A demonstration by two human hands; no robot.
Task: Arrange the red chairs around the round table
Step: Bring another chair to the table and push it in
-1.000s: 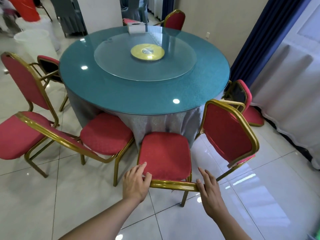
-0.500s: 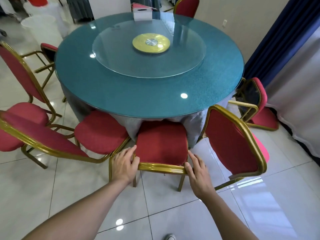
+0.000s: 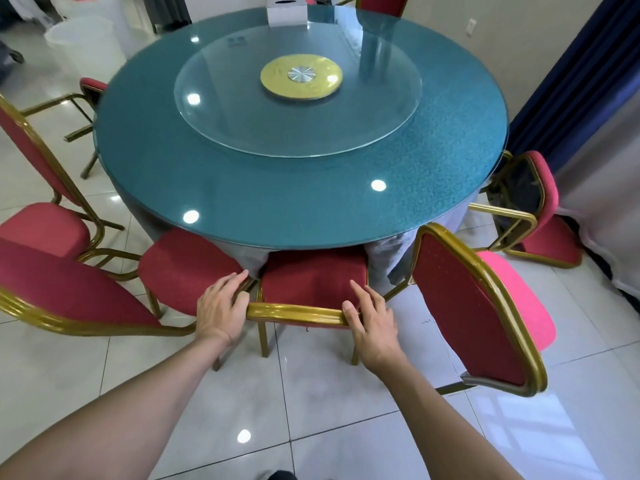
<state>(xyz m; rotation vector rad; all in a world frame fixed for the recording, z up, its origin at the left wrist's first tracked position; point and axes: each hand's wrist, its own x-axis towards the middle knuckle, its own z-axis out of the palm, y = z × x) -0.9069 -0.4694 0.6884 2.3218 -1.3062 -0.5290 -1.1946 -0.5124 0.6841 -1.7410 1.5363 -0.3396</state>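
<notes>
The round teal glass-topped table [image 3: 242, 188] fills the middle of the view, with a glass turntable [image 3: 363, 133] on it. Straight in front of me a red chair [image 3: 311, 271] with a gold frame stands with its seat partly under the table edge. My left hand [image 3: 221, 310] lies on the left corner of its gold back rail, and my right hand [image 3: 372, 320] on the right end, fingers over the rail. A second red chair [image 3: 183, 265] stands close on its left. A third [image 3: 464, 313] stands angled on its right.
More red chairs stand at the far left [image 3: 31, 150], at the left behind the table [image 3: 91, 86], at the right by the curtain [image 3: 543, 220] and at the far side [image 3: 381, 0]. A white box [image 3: 286, 13] sits on the table's far edge. White buckets [image 3: 86, 43] stand back left.
Both hands have pushed the middle chair forward, so its seat now sits partly under the table edge. I have stepped closer to the table.
</notes>
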